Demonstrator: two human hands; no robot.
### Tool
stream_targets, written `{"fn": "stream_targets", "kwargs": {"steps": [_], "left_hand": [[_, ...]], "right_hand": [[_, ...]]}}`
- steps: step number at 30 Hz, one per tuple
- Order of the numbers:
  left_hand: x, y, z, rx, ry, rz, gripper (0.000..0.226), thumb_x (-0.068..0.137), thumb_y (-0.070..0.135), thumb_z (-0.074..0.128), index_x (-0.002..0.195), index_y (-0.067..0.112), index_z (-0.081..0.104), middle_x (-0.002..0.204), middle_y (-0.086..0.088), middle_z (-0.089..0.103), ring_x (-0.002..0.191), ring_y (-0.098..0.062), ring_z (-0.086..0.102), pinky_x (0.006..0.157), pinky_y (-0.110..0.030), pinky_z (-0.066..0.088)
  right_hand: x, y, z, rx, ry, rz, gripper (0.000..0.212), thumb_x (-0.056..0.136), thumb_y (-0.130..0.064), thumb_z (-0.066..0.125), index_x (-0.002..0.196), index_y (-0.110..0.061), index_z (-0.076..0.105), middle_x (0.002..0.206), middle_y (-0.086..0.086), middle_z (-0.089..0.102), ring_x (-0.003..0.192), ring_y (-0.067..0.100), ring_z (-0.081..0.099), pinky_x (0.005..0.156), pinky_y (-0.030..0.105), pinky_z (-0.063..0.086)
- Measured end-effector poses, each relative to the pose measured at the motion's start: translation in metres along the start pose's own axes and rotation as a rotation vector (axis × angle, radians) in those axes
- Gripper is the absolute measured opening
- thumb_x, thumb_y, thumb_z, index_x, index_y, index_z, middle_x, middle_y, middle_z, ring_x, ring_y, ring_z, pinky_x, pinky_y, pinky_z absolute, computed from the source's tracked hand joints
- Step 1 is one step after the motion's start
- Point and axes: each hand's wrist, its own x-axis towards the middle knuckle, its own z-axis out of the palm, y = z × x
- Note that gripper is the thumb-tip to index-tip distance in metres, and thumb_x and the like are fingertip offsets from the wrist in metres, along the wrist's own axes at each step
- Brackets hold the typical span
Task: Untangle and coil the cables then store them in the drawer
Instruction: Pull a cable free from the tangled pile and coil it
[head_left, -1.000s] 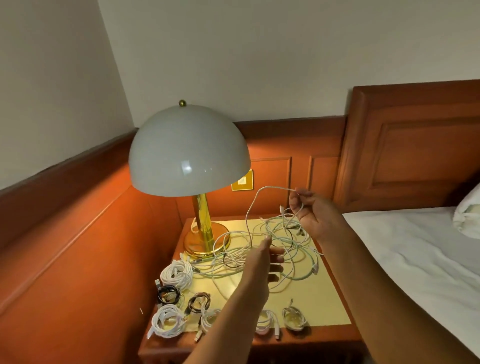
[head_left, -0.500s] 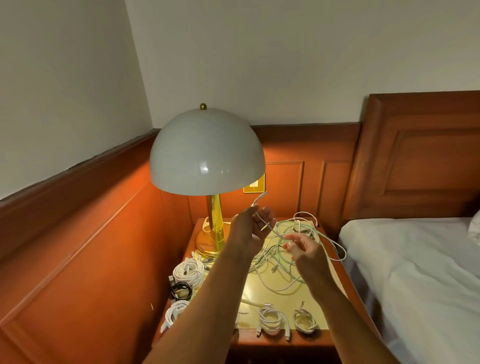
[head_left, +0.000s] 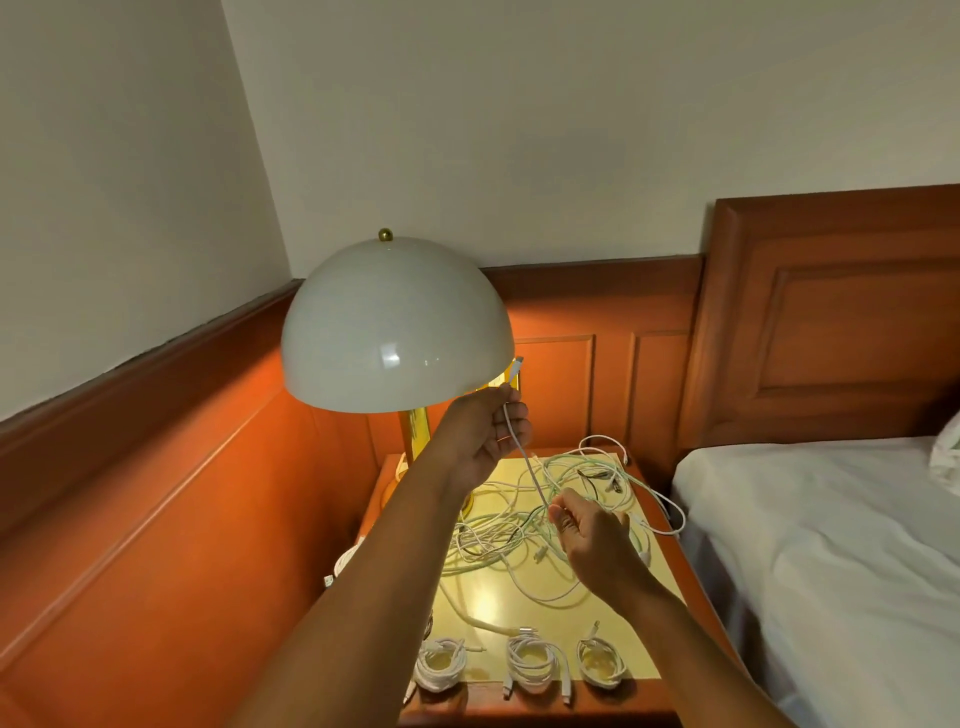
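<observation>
- Head view: nightstand (head_left: 670, 540) in corner, between wood-panelled wall and bed (head_left: 831, 545).
- Left hand (head_left: 483, 441) raised just under lamp shade (head_left: 395, 327), fingers curled round white cable (head_left: 524, 452) near its plug end; plug pokes up above the fist.
- Right hand (head_left: 592, 535) lower, over the nightstand, thumb and forefinger pinching the same cable further down.
- Hands apart; cable drawn fairly straight between them, slanting from upper left to lower right.
- Tangle (head_left: 545, 519) of white and pale green cables spread loose on the yellow top, behind and beneath right hand; a few darker strands mixed in.
- One loop of tangle hangs over the bed-side edge.
- Three coils (head_left: 535, 662) of white cable lined along the front edge, side by side, apart from each other.
- More white coil partly hidden behind left forearm at the left edge; count unclear.
- Drawer not visible.
- Brass lamp stem visible under shade, lit.
</observation>
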Motion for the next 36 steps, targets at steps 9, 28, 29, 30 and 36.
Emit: {"fn": "stream_targets", "kwargs": {"steps": [9, 28, 29, 30, 36], "left_hand": [[0.004, 0.001, 0.004, -0.046, -0.056, 0.035, 0.024, 0.096, 0.010, 0.044, 0.074, 0.009, 0.054, 0.048, 0.001, 0.049, 0.046, -0.015, 0.047, 0.057, -0.026, 0.046], [0.026, -0.041, 0.007, 0.652, -0.098, 0.044, 0.030, 0.102, 0.000, 0.034, 0.082, 0.002, 0.057, 0.062, -0.006, 0.069, 0.051, -0.014, 0.066, 0.047, -0.017, 0.047], [0.030, -0.043, 0.007, 0.648, -0.068, 0.048, 0.031, 0.102, 0.000, 0.035, 0.081, 0.002, 0.058, 0.063, -0.006, 0.069, 0.051, -0.013, 0.066, 0.047, -0.017, 0.047], [0.034, -0.045, 0.006, 0.644, -0.037, 0.056, 0.031, 0.102, 0.002, 0.037, 0.080, 0.003, 0.058, 0.065, -0.007, 0.069, 0.051, -0.012, 0.066, 0.047, -0.017, 0.048], [0.050, -0.057, 0.003, 0.292, 0.137, 0.111, 0.025, 0.099, 0.010, 0.051, 0.084, 0.001, 0.068, 0.073, -0.009, 0.072, 0.061, -0.015, 0.069, 0.057, -0.024, 0.052]], "right_hand": [[0.031, 0.002, -0.016, -0.031, -0.168, 0.040, 0.027, 0.103, -0.022, 0.042, 0.082, -0.032, 0.056, 0.077, -0.007, 0.066, 0.082, 0.013, 0.061, 0.090, 0.039, 0.039], [0.125, -0.051, -0.100, 0.044, 0.062, 0.012, 0.008, 0.091, -0.013, 0.065, 0.090, -0.012, 0.073, 0.089, -0.002, 0.068, 0.090, 0.013, 0.060, 0.081, 0.028, 0.045], [0.123, -0.055, -0.100, 0.010, 0.071, -0.016, 0.010, 0.091, -0.012, 0.064, 0.091, -0.011, 0.073, 0.088, -0.002, 0.068, 0.088, 0.012, 0.060, 0.078, 0.026, 0.044], [0.120, -0.058, -0.099, -0.017, 0.078, -0.038, 0.011, 0.092, -0.012, 0.063, 0.091, -0.010, 0.074, 0.087, -0.001, 0.068, 0.086, 0.011, 0.060, 0.075, 0.025, 0.044], [0.092, -0.057, -0.085, -0.090, 0.098, -0.097, 0.016, 0.095, -0.014, 0.058, 0.094, -0.011, 0.074, 0.081, -0.004, 0.068, 0.071, 0.006, 0.057, 0.061, 0.013, 0.039]]}}
